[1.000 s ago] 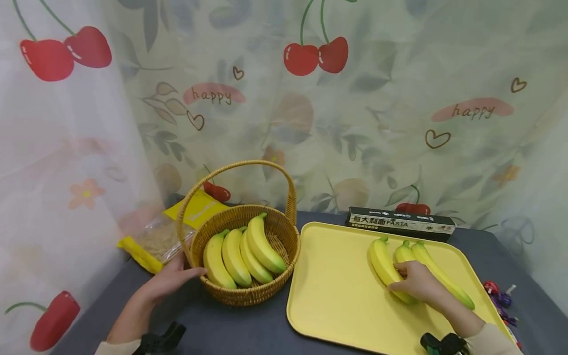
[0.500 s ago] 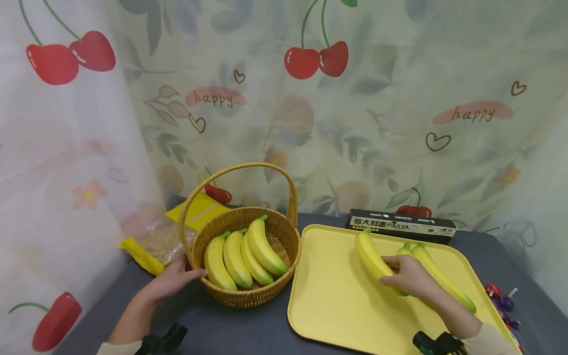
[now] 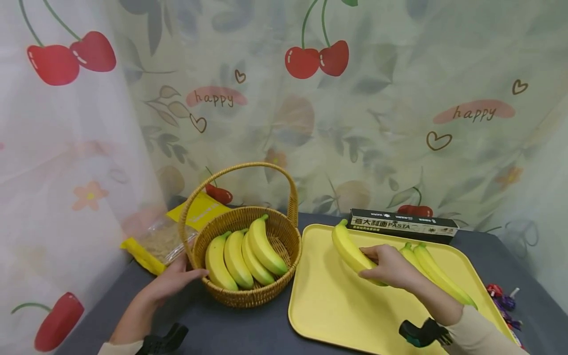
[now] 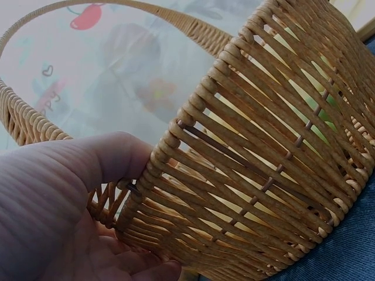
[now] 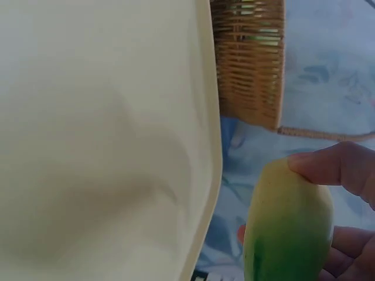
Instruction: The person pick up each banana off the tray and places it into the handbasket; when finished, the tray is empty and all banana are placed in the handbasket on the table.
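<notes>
A yellow banana [image 3: 348, 250] is held above the tray by my right hand [image 3: 392, 268], thumb on the near side and fingers on the far side. Its greenish end [image 5: 287, 228] shows large in the right wrist view. Two more bananas [image 3: 441, 276] lie on the right part of the yellow tray [image 3: 326, 308], partly behind my right forearm. My left hand [image 3: 175, 281] grips the wicker basket [image 3: 248, 298] at its left side; in the left wrist view the thumb [image 4: 120, 155] hooks over the rim and the fingers curl against the outside. Several bananas [image 3: 236, 259] lie side by side in the basket.
A black PASTA box [image 3: 401, 227] stands behind the tray. Left of the basket lies a yellow bag with a transparent window [image 3: 159, 241]. Wrapped lollipops [image 3: 503, 301] sit at the tray's right edge. The basket's tall handle [image 3: 241, 165] arches over its opening.
My right hand has lifted the banana off the tray and carried it left, towards the basket. My left hand and the basket have stayed in place.
</notes>
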`<state>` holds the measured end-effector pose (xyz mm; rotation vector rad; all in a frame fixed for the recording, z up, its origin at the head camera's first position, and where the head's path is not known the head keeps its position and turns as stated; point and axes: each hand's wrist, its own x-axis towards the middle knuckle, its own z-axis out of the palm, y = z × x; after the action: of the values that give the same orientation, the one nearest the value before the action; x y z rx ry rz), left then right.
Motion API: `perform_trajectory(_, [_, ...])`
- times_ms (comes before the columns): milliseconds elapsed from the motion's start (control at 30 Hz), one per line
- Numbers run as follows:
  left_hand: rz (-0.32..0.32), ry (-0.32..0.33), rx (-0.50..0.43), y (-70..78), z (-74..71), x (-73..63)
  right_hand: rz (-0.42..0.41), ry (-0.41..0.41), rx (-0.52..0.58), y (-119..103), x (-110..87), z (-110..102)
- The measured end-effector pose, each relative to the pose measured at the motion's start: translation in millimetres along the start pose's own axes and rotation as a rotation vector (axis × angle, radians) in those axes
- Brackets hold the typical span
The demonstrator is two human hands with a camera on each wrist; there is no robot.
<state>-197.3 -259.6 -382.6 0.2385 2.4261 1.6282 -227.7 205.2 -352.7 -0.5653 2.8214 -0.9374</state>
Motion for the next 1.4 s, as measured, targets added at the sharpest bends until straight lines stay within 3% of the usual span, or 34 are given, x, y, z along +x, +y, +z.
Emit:
perform_trajectory(267, [0.002, -0.012, -0.023, -1.4, 0.4, -1.2, -0.108, -0.055, -0.063, -31, 5.2, 0])
perform_trajectory(667, [-0.030, 0.000, -0.022, -1.4, 0.1, -1.2, -0.225, -0.121, -0.054, -69, 12.4, 1])
perform_trajectory(967, [0.015, -0.015, -0.016, -1.2, -0.4, -0.7, -0.303, -0.138, -0.068, -95, 24.2, 13])
perform_trajectory(1400, [0.029, -0.024, -0.025, 0.2, 0.5, -1.8, -0.330, -0.161, -0.052, -121, 53.1, 27])
